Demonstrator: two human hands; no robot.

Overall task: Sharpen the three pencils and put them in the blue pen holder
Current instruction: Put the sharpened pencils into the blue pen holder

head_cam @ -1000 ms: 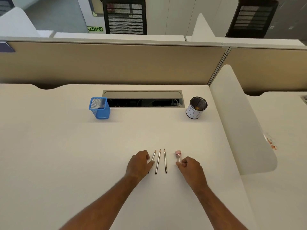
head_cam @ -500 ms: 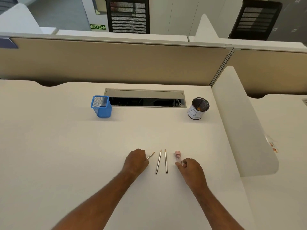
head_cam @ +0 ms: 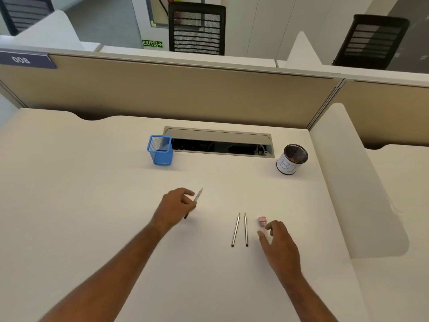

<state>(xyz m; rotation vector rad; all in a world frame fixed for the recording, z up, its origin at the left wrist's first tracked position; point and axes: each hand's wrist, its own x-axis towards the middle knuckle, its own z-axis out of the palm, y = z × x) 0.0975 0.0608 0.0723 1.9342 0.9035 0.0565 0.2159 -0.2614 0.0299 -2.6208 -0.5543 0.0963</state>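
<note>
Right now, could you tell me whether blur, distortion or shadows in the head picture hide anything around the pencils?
Head view: wide-angle bending curves the desk edge and partition; lighting is soft and even, with faint shadows only. The left hand and its pencil are slightly motion-blurred. The two lying pencils are sharp. The right hand partly covers the pink sharpener.

Pen holder [head_cam: 160, 150] behind-left of two pencils [head_cam: 240, 229]
</note>
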